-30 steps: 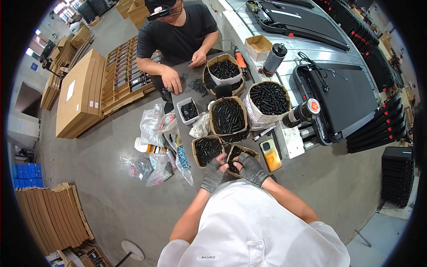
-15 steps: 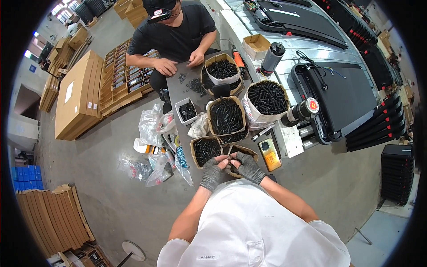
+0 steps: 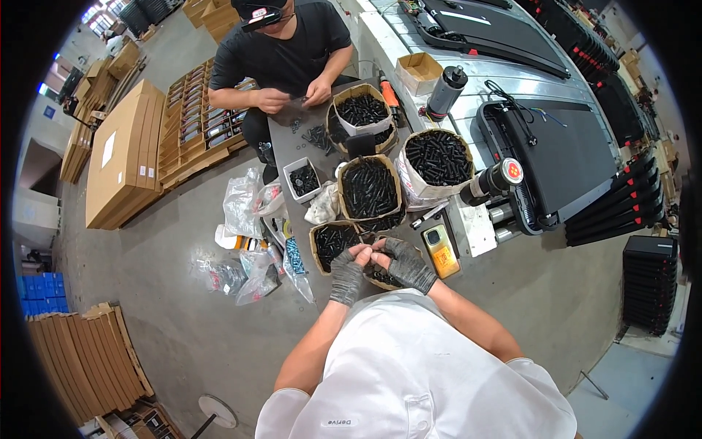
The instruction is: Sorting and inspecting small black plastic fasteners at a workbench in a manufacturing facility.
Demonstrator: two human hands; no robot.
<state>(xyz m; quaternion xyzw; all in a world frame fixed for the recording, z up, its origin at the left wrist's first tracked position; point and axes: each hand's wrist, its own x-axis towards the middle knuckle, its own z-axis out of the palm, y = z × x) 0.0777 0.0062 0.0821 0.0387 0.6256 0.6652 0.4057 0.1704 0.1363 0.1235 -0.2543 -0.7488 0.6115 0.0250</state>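
Left hand (image 3: 348,272) and right hand (image 3: 406,265), both in grey knitted fingerless gloves, meet at the fingertips over two open brown cardboard boxes. Fingers of both are bent, thumbs drawn in; whether a part is pinched between them cannot be told, the spot being too small and partly covered. Short black rod-shaped parts (image 3: 333,244) fill the lower left box (image 3: 314,249); the lower right box (image 3: 382,284), partly hidden under the right hand, also contains dark pieces. Just beyond: a larger brown cardboard box (image 3: 400,186) heaped with similar black rods. Left of it, a crumpled white cloth (image 3: 322,205), then a small square white tray (image 3: 306,197) of black pieces. Right of the hands, a phone with a yellow-orange back (image 3: 441,252) lies on the grey tabletop (image 3: 289,143). Across it, a co-worker's hands (image 3: 317,91) are near each other.
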